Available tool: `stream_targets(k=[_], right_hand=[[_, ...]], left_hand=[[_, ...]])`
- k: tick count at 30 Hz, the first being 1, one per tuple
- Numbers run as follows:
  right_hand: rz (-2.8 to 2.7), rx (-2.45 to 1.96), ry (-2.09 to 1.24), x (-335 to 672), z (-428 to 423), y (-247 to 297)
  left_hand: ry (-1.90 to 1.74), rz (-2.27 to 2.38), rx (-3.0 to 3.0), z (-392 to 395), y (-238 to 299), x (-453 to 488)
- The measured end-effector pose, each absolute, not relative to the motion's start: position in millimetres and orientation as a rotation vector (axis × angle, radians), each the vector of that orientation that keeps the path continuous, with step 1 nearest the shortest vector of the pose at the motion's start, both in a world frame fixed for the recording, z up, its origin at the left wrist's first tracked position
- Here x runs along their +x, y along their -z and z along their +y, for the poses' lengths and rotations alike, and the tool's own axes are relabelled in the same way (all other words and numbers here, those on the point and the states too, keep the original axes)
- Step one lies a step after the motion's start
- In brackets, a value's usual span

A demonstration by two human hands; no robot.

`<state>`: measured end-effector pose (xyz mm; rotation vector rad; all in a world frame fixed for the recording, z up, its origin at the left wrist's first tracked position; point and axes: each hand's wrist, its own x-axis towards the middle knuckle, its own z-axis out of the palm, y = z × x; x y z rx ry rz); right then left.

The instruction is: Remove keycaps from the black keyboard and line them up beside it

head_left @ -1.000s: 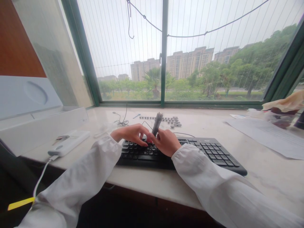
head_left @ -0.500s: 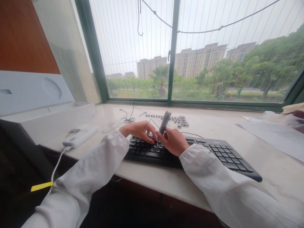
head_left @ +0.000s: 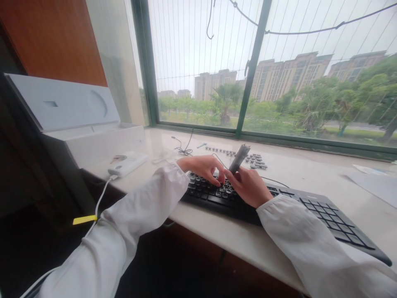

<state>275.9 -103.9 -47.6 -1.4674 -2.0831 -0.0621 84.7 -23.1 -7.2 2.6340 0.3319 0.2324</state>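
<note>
- One white table point(head_left: 304, 169) bears a black keyboard point(head_left: 211, 194) near its front edge.
- The right hand point(head_left: 252, 188) is over the keyboard, fingers clamped around a dark brush point(head_left: 240, 158) that tilts upward.
- The left hand point(head_left: 204, 167) bends down just beside it; whether its fingertips pinch something cannot be told.
- Small loose key caps point(head_left: 256, 159) lie in rows behind the keyboard.

The table point(head_left: 304, 169) is pale and has a smooth surface. Near its front edge lies a black keyboard point(head_left: 238, 209). Behind it, small loose keys point(head_left: 257, 162) are placed in rows, with a thin blue piece point(head_left: 201, 145) and a dark coiled cable point(head_left: 185, 152) beside them. On the left are a white device point(head_left: 132, 164) and an open white box point(head_left: 105, 145); on the right, white paper point(head_left: 372, 185).
</note>
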Motion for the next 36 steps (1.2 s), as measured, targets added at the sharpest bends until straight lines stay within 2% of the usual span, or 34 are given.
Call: stream_targets(k=[36], right_hand=[[-2.102,-1.505,0.101,273.6,-107.9,46.2]], left_hand=[[-0.194,0.288,2.656,-23.1,8.7,85.7]])
